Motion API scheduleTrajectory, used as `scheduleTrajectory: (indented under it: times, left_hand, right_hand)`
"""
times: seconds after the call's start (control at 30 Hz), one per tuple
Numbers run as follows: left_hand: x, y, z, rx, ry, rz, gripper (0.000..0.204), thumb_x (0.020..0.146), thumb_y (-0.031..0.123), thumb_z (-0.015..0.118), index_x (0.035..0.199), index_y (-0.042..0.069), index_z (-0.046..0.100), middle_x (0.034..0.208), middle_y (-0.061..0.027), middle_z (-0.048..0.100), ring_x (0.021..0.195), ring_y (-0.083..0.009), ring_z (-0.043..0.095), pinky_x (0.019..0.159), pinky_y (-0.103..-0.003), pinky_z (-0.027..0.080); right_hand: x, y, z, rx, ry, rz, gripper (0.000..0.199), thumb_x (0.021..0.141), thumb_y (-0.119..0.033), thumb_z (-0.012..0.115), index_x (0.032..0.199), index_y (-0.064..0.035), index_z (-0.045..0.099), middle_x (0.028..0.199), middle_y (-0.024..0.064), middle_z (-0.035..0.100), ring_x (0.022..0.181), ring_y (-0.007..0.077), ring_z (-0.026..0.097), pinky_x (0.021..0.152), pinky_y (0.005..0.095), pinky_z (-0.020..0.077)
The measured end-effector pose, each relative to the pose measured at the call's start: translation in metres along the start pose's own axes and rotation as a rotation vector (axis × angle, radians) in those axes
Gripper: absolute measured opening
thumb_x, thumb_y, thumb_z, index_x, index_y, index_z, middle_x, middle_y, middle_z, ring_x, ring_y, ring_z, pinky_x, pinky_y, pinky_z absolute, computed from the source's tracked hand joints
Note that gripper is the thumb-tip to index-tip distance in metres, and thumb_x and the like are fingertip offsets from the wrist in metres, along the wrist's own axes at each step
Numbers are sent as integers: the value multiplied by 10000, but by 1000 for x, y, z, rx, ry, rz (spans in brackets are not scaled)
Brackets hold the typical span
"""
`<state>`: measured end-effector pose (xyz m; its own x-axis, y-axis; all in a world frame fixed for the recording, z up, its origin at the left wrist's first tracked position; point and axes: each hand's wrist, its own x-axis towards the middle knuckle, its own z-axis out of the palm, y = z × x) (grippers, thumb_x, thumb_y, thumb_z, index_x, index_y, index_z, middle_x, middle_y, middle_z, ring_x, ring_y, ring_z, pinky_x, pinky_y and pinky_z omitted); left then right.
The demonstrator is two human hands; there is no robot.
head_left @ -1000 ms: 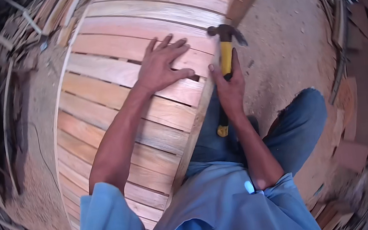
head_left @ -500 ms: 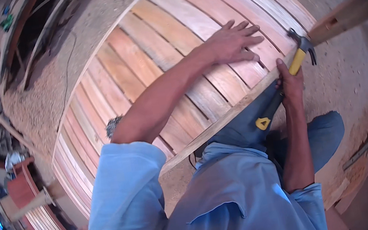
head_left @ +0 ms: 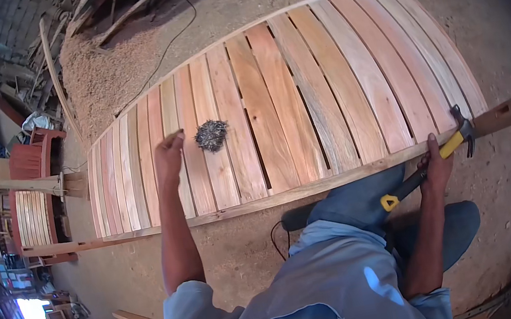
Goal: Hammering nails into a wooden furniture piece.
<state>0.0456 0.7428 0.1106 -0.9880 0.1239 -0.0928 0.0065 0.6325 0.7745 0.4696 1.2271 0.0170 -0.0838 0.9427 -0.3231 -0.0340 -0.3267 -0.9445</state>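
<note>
The right hand [head_left: 434,158] grips the head-heavy hammer [head_left: 447,146] mid-handle, while the left hand [head_left: 168,156], loosely curled, hovers beside loose, prickly nails [head_left: 211,134].

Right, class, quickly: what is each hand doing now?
Left hand: loosely curled over the slatted panel, beside the nail pile.
Right hand: closed around the hammer.
</note>
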Motion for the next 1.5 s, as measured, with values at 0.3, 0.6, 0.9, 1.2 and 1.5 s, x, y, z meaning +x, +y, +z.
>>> scheduleTrajectory:
  times: [0.3,0.6,0.9,1.2,1.5]
  left_hand:
    - [14,-12,60,-343,-29,-144,324,1070,244,815,1258,-19,833,1014,-27,791,852,-126,684,788,-281,545]
    - [40,-58,39,-99,276,300,158,1056,90,739,1171,-6,788,1011,-86,766,926,-173,722,834,-327,588]
    - [-6,23,82,-58,135,487,190,1128,180,729,1185,3,766,978,-39,714,924,-132,662,828,-295,534]
    - [-174,231,349,-323,-836,696,188,1064,74,759,1226,-17,787,1141,-57,774,1061,-147,714,980,-318,574]
    - [-160,249,466,-339,-1212,860,154,944,90,809,1086,38,839,1129,-110,827,1077,-261,733,989,-411,576]
  right_hand:
    - [8,-1,-6,-11,-27,-41,428,1014,-302,917,1030,-122,529,723,-2,536,538,131,536,487,311,474]
    - [7,13,2,40,-14,-19,417,1024,-250,896,1235,-95,571,695,-10,562,484,123,533,438,315,464]
    - [-1,2,2,128,42,-32,452,1001,-207,909,1249,-94,548,789,16,618,512,124,563,433,300,478]
    - [2,2,-2,133,74,-27,489,988,-205,917,1298,-80,561,823,8,625,529,117,563,440,299,493]
    - [-26,17,-35,-181,209,-296,598,1071,-163,764,1603,-63,510,870,47,696,608,137,643,524,333,532]
